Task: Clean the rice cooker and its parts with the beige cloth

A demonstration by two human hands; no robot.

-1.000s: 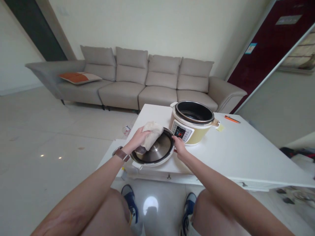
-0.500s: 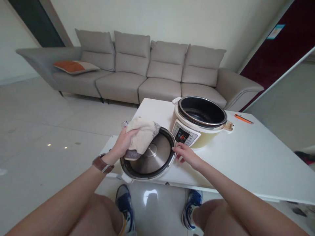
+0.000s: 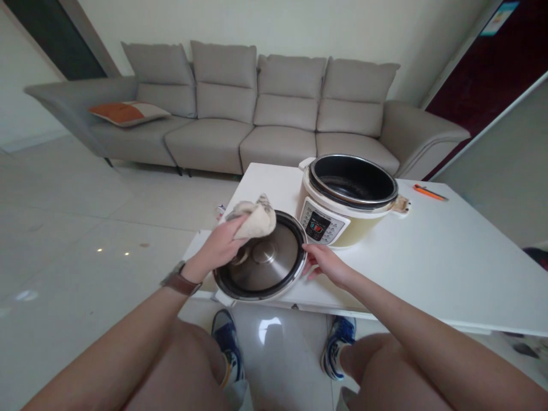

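My left hand (image 3: 226, 242) is closed on a bunched cream cloth (image 3: 259, 221), held over the upper left part of a round cooker lid (image 3: 278, 262). The lid shows its steel inner face and dark sealing ring. Fingers of my right hand (image 3: 323, 264) grip the lid's right rim, thumb on top. Just behind the lid stands an electric pressure cooker (image 3: 359, 228), uncovered, with a dark inner pot (image 3: 353, 180) and a control panel on its front.
An orange utility knife (image 3: 430, 193) lies on the white table (image 3: 428, 257), right of the cooker. Beyond the table is a grey sofa (image 3: 282, 142) with an orange and cream cushion (image 3: 128, 113). My feet are on the tiled floor below the table's near edge.
My left hand has turned and gathered the cloth, which hung down over the lid before and is now bunched nearer the lid's far rim. My right hand keeps its grip on the rim.
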